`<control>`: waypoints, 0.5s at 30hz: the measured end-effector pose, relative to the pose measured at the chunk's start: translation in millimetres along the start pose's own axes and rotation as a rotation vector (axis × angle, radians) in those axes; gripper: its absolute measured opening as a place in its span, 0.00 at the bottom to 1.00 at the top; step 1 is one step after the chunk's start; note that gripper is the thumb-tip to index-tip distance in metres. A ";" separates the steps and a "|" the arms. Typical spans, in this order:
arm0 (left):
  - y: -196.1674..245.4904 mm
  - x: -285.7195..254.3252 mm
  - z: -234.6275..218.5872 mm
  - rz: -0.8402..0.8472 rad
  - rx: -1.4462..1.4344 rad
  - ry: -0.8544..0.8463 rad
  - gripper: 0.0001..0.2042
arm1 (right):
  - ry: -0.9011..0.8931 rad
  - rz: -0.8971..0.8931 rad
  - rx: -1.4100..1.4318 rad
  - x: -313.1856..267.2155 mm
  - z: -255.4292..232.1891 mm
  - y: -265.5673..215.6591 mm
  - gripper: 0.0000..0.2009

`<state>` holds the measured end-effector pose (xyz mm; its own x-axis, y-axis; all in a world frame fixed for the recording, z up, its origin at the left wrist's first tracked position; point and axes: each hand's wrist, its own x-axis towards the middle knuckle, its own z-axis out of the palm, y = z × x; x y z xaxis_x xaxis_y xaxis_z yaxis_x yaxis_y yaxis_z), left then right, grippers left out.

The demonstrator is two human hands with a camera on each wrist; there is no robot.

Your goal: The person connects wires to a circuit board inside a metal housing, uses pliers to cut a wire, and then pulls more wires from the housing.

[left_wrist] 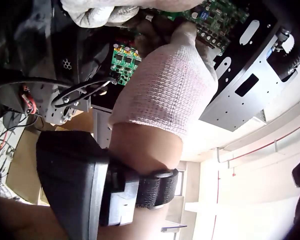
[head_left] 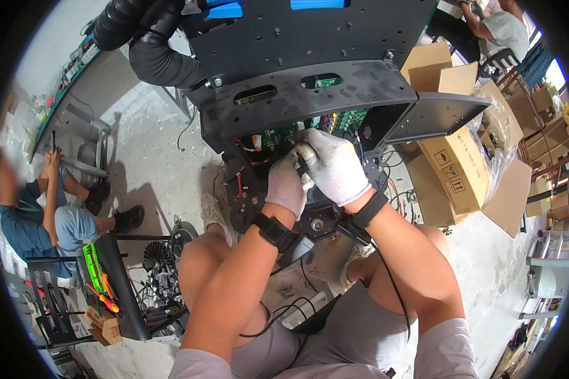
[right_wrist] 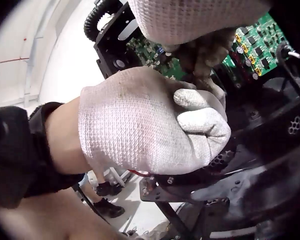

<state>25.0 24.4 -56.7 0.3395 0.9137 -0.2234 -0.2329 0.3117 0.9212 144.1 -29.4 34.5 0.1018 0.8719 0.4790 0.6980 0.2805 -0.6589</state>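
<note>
left hand [head_left: 286, 186]: gloved, fingertips on the green circuit board [head_left: 284, 132] at 12 o'clock, grasp hidden | right hand [head_left: 334, 165]: curled into a fist at 1 o'clock of the left, holding unclear | board inside black chassis [head_left: 310, 95], long axis 9-to-3 | both hands equally near

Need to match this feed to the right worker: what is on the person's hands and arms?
Both the left hand and right hand wear white knitted gloves, greyed at the fingers. Each wrist carries a black strap with a black box; a thin black cable trails from the right one. Forearms are bare, no sleeves.
</note>
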 end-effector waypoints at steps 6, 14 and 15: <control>24.1 -19.4 0.1 0.407 1.029 -0.044 0.13 | -0.010 -0.053 -0.026 4.6 1.1 -4.3 0.09; 25.1 -19.8 -0.7 0.475 1.050 -0.062 0.14 | 0.013 -0.002 -0.021 6.5 5.1 -4.1 0.08; 23.3 -19.0 -1.4 0.521 1.062 -0.062 0.15 | 0.030 -0.031 -0.018 6.8 6.7 -3.3 0.08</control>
<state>11.9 14.6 -31.4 0.4778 0.8433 0.2460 0.5073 -0.4935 0.7064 137.8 -21.8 36.0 0.1013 0.8502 0.5167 0.7137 0.2997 -0.6331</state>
